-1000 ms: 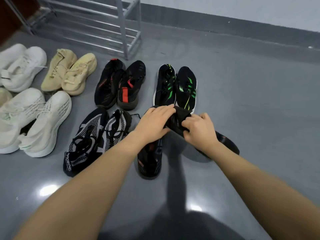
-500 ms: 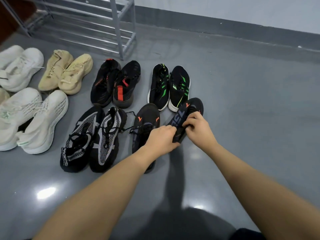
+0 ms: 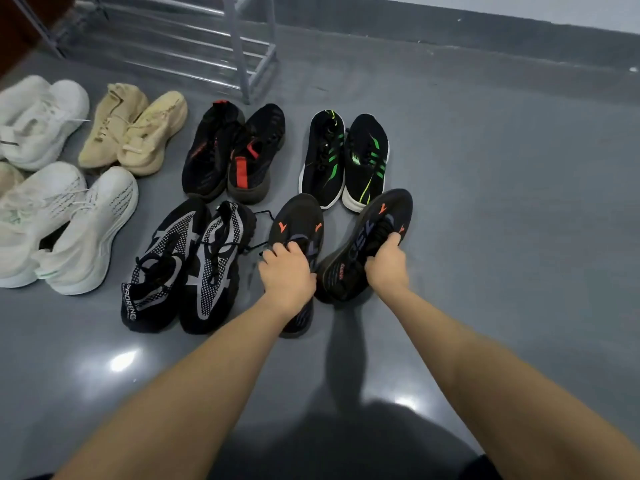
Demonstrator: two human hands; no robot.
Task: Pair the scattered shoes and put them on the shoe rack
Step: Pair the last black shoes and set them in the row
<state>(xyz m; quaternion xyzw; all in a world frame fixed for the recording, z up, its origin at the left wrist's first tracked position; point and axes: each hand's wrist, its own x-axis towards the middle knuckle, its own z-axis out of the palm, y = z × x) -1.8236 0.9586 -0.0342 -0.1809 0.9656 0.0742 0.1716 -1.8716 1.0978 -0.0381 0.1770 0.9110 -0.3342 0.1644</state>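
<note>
Grey floor (image 3: pixel 502 202) lay bare to the right. The left hand (image 3: pixel 287 271) had its fingers curled on one black shoe (image 3: pixel 298 220); the right hand (image 3: pixel 386 263) gripped its mate (image 3: pixel 367 237), tilted just beside it. The rack (image 3: pixel 249 60) stood beyond the paired rows.

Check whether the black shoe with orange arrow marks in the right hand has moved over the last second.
Yes. The black shoe with orange arrow marks, gripped by the right hand, has swung rightward, away from its mate, toe now beside the green-striped black pair.
</note>
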